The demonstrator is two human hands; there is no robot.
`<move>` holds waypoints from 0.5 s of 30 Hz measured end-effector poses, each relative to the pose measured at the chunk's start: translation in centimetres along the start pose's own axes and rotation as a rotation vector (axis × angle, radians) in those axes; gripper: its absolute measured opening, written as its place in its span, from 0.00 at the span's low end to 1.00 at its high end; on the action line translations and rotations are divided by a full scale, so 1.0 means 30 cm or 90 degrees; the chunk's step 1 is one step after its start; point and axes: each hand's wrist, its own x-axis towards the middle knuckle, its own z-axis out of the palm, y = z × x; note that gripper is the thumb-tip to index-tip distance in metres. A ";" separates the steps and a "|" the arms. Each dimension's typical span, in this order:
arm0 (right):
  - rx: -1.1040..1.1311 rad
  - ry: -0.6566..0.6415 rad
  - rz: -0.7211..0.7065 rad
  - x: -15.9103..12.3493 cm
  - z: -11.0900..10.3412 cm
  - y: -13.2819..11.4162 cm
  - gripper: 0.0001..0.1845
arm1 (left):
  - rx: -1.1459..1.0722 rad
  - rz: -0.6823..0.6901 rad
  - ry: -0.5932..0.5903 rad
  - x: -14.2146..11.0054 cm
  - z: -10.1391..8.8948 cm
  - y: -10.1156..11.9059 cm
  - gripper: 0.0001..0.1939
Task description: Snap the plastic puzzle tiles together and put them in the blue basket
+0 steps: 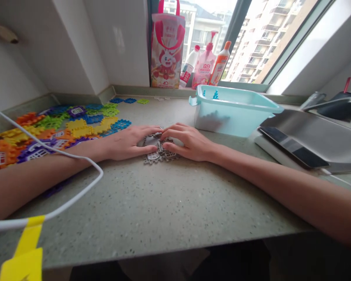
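Noted nearest the camera, at near left: white cable (pixel 73 201) with yellow tape (pixel 22 261) around it, looping in front of the left forearm (pixel 20 185). Taped presumably as a marker or tie; purpose not confirmed.

Located at mid-counter, between both hands: grey latticed pieces (pixel 153 157) with notched edges, flat on the speckled counter (pixel 175 210). Found touching them from the left, left hand (pixel 131 143), thumb on the near side, fingers stretched to the far side. Found touching from the right, right hand (pixel 191 142), fingers arched over, thumb just beside the opposite thumb. Judged so placed to steady the work from two sides. Contact confirmed; cannot tell firm grasp from light pressing in either case.

Recorded at left, against the wall: coloured notched pieces (pixel 78 127), spread flat and overlapping, judged kept there within easy reach. At right, beyond the right hand: teal tub (pixel 231 117), with blue pieces (pixel 215 94) visible inside, likely serving as storage. At far side, by the window: gift bag (pixel 167 54) and three bottles (pixel 204 66), upright. At far right: black phone (pixel 291 144), resting on a flat grey panel (pixel 324 128).

Hidden: much of the grey pieces, under fingers; part of the coloured spread, behind the left forearm. Cut off: both arms and the panel, at frame edges. Hard to make out: dark mass behind the tub's wall, count of grey pieces, joined or loose state.
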 end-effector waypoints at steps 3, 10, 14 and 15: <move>0.009 -0.012 -0.020 0.000 -0.001 -0.007 0.19 | 0.029 -0.036 0.009 0.000 0.008 -0.011 0.35; 0.079 -0.035 -0.032 -0.012 0.003 0.035 0.20 | 0.049 -0.083 0.014 -0.005 0.015 -0.009 0.35; 0.081 -0.004 0.003 -0.011 0.003 0.079 0.17 | 0.053 -0.101 -0.005 -0.007 0.000 0.010 0.35; 0.080 0.004 0.008 -0.011 0.003 0.085 0.17 | 0.052 -0.097 -0.012 -0.009 -0.007 0.012 0.34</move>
